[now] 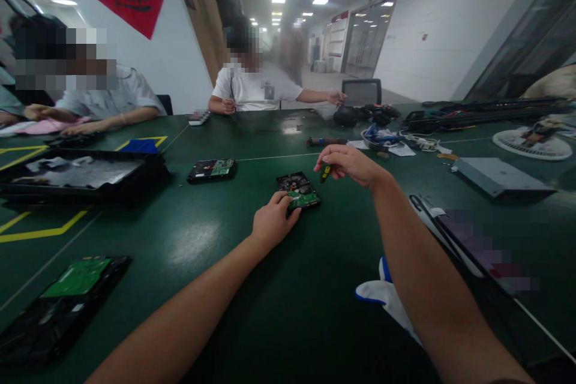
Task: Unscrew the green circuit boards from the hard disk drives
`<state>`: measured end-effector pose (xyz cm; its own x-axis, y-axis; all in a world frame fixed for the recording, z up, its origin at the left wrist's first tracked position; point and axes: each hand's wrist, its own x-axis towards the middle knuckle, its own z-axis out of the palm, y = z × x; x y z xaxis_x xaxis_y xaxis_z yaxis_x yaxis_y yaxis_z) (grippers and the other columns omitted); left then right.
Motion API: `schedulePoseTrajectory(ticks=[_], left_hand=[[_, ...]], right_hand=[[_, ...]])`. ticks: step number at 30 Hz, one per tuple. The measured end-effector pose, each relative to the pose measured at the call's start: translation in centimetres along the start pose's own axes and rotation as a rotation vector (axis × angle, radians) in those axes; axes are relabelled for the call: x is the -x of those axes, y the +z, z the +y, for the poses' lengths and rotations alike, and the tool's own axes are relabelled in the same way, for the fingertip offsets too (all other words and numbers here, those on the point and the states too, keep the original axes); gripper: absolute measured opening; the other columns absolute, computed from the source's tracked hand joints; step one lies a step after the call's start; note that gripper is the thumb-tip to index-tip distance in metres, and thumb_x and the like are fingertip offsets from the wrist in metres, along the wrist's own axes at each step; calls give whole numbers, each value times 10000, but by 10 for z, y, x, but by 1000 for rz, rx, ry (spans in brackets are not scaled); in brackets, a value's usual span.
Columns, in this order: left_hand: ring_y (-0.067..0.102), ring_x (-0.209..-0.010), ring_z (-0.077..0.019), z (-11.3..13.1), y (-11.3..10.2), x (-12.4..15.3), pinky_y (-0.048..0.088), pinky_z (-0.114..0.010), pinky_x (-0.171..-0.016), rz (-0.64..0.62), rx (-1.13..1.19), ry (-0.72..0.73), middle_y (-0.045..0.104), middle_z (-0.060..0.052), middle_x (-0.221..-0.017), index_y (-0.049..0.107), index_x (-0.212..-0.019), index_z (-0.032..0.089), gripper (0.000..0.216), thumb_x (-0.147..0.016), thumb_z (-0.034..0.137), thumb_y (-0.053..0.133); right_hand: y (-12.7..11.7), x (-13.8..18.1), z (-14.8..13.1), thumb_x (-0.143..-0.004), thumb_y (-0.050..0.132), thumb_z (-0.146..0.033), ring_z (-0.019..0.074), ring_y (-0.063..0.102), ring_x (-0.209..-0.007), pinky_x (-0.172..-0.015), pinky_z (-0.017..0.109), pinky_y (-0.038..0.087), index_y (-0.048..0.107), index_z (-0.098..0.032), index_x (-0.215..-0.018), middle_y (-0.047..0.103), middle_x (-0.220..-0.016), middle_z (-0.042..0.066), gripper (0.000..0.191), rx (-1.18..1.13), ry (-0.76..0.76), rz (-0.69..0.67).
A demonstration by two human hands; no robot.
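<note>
A hard drive (294, 182) with a green circuit board lies on the table in front of me. My left hand (275, 218) grips its near left side, fingers on the board and thumb along the near edge. In my right hand (348, 163) is a screwdriver (324, 174) with a yellow and black handle, held between fingers and thumb. Its handle tilts down toward the drive's right corner. The shaft is too thin and dark to tell whether the tip touches the drive.
Other hard drives lie at the left (211, 170) and near left (67, 300). A black tray (85, 183) sits far left, a grey metal box (504, 177) right. A white-blue glove (389, 297) lies under my right forearm. Two people sit across the green table (234, 144).
</note>
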<state>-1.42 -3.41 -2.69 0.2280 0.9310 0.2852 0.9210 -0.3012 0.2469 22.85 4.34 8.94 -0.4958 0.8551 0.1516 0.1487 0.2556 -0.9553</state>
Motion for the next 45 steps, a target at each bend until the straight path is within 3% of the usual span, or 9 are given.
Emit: schedulePoseTrajectory(ticks=[6, 12, 16, 21, 27, 30, 33, 39, 45], left_hand=[[714, -1038, -232, 1, 1, 0, 592, -328, -780, 2, -23, -9, 567, -46, -1463, 645, -1273, 270, 374, -990, 500, 562], [715, -1027, -231, 2, 0, 1, 592, -329, -760, 8, -29, -5, 567, -53, -1454, 638, -1275, 258, 382, -997, 505, 546], [714, -1024, -229, 3, -1, 1, 587, -327, -749, -4, -30, -2, 561, -60, -1456, 633, -1276, 251, 387, -1003, 506, 534], [716, -1001, -226, 3, -1, 0, 579, -327, -736, -11, -43, -3, 557, -61, -1454, 619, -1286, 253, 395, -1008, 516, 518], [722, -946, -220, 4, 0, 1, 568, -327, -701, -8, -62, 1, 551, -71, -1446, 599, -1294, 249, 402, -1014, 521, 505], [721, -962, -221, 4, 1, 1, 564, -322, -708, -1, -57, 0, 555, -66, -1443, 603, -1288, 258, 392, -1023, 524, 493], [721, -975, -213, 5, 2, 1, 563, -317, -724, 1, -46, -11, 567, -51, -1433, 619, -1269, 268, 367, -1050, 508, 447], [717, -1001, -224, 5, 2, 1, 568, -324, -723, 3, -47, -21, 567, -53, -1438, 621, -1269, 265, 410, -1034, 562, 464], [713, -1016, -229, 4, 3, 1, 570, -319, -713, -2, -74, -10, 561, -65, -1448, 597, -1290, 251, 424, -1016, 563, 512]], right_hand=[[2, 3, -7, -943, 636, -423, 100, 525, -646, -499, 233, 360, 776, -207, -984, 759, -1008, 54, 261, 110, -19, -79], [5, 3, -12, -912, 675, -413, 107, 515, -633, -509, 240, 360, 789, -213, -918, 726, -862, 34, 231, 170, -9, -65], [6, 1, -9, -943, 616, -395, 102, 498, -601, -481, 243, 349, 775, -215, -925, 758, -959, 52, 241, 140, 4, -24], [5, 0, -5, -960, 609, -497, 105, 510, -612, -473, 233, 355, 757, -221, -1033, 757, -1024, 65, 321, 122, -1, -8], [7, -4, -1, -858, 740, -481, 97, 475, -577, -477, 236, 322, 739, -188, -850, 652, -726, 13, 294, 210, -43, 138], [9, -5, -2, -852, 740, -398, 93, 486, -564, -488, 247, 344, 718, -182, -815, 686, -764, 26, 220, 220, -53, 183], [10, -5, -3, -899, 693, -386, 79, 465, -519, -474, 255, 349, 702, -193, -857, 747, -881, 49, 198, 203, -63, 159], [10, -6, 1, -1000, 550, -526, 93, 515, -538, -459, 258, 365, 723, -210, -908, 750, -954, 71, 372, 135, -33, 94], [10, -5, 1, -962, 620, -423, 103, 550, -611, -465, 225, 377, 732, -217, -1052, 705, -903, 38, 251, 77, -36, 38]])
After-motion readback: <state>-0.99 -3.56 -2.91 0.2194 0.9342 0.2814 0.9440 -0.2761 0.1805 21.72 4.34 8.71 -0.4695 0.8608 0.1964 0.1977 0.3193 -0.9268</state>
